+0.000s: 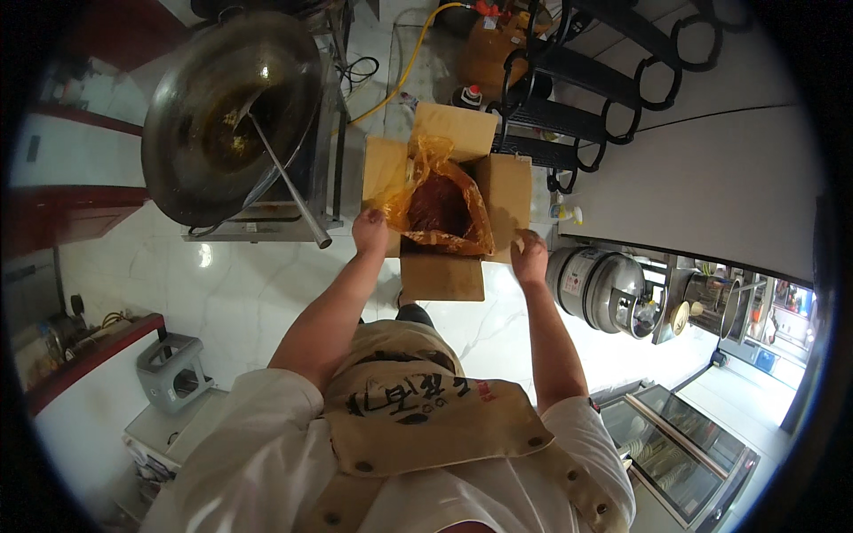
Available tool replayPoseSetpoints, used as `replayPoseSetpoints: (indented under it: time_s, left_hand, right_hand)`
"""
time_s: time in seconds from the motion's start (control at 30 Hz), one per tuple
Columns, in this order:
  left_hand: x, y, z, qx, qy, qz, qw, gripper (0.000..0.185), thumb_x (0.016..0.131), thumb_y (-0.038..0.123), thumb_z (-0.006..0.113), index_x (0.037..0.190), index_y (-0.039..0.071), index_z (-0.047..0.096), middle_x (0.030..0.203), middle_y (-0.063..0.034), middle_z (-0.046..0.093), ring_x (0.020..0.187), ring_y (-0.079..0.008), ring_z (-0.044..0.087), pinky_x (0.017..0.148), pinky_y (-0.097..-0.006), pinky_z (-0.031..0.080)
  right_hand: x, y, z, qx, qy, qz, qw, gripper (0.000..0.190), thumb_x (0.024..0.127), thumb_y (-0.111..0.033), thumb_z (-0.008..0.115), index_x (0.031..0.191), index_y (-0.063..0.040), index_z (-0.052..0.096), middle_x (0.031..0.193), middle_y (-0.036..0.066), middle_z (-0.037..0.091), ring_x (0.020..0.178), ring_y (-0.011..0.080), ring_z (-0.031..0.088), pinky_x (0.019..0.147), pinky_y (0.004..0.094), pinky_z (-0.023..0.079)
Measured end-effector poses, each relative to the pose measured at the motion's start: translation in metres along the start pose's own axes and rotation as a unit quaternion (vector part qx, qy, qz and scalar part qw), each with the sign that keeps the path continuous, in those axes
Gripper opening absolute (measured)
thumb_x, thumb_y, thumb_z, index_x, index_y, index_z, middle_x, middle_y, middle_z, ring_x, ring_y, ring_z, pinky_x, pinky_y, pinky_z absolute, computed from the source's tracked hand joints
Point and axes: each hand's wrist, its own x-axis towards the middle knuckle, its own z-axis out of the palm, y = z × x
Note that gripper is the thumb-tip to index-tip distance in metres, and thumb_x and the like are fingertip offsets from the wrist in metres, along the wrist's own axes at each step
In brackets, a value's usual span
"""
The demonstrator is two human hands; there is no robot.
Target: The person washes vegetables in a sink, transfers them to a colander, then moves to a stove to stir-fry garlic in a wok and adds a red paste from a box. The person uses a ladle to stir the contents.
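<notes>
An open cardboard box (442, 278) stands before me with its flaps folded outward. An orange plastic bag (398, 208) lines it, its mouth spread apart. Inside the bag lies a dark reddish-brown mass (436, 205), whose kind I cannot make out. My left hand (370, 231) is at the near corner of the left flap, fingers closed on the gathered edge of the bag. On the other side, my right hand (530, 256) is at the near outer corner of the right flap (508, 193), fingers curled. Whether it grips the cardboard is unclear.
A large wok (193, 133) with a long-handled ladle (293, 183) sits on a metal stove at left. Black metal stair-like steps (580, 73) rise at far right. A steel gas cylinder (593, 290) lies right; a yellow hose (413, 63) runs behind the box.
</notes>
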Motion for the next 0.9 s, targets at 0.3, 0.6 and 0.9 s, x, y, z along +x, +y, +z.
replayPoseSetpoints:
  time_s: [0.3,0.6,0.9]
  left_hand:
    - [-0.114,-0.016,-0.055,0.053,0.0,-0.194,0.98,0.069,0.085,0.03,0.073,0.134,-0.005,0.038,0.123,-0.0198,0.053,0.114,-0.0307,0.054,0.093,-0.0405,0.044]
    - [-0.07,0.009,-0.011,-0.18,0.006,-0.254,0.95,0.035,0.091,0.02,0.059,0.122,0.008,0.049,0.102,-0.0072,0.062,0.085,-0.0211,0.066,0.066,-0.0348,0.049]
    - [-0.026,0.142,0.033,0.23,0.025,0.214,0.949,0.053,0.088,0.017,0.065,0.132,-0.005,0.045,0.122,-0.0267,0.055,0.115,-0.0396,0.053,0.094,-0.047,0.044]
  right_hand:
    - [0.16,0.022,0.034,-0.276,-0.115,-0.072,0.952,0.063,0.083,-0.031,0.068,0.139,-0.011,0.046,0.143,0.01,0.048,0.137,0.0312,0.038,0.107,0.053,0.033]
    - [0.22,0.095,0.053,-0.152,-0.343,-0.052,0.926,0.038,0.084,-0.039,0.061,0.102,-0.006,0.067,0.108,0.018,0.065,0.103,0.0393,0.061,0.087,0.0486,0.049]
    - [0.041,0.198,0.086,-0.127,-0.339,-0.168,0.917,0.037,0.073,-0.019,0.063,0.106,-0.003,0.062,0.107,0.02,0.062,0.105,0.0345,0.057,0.092,0.0455,0.046]
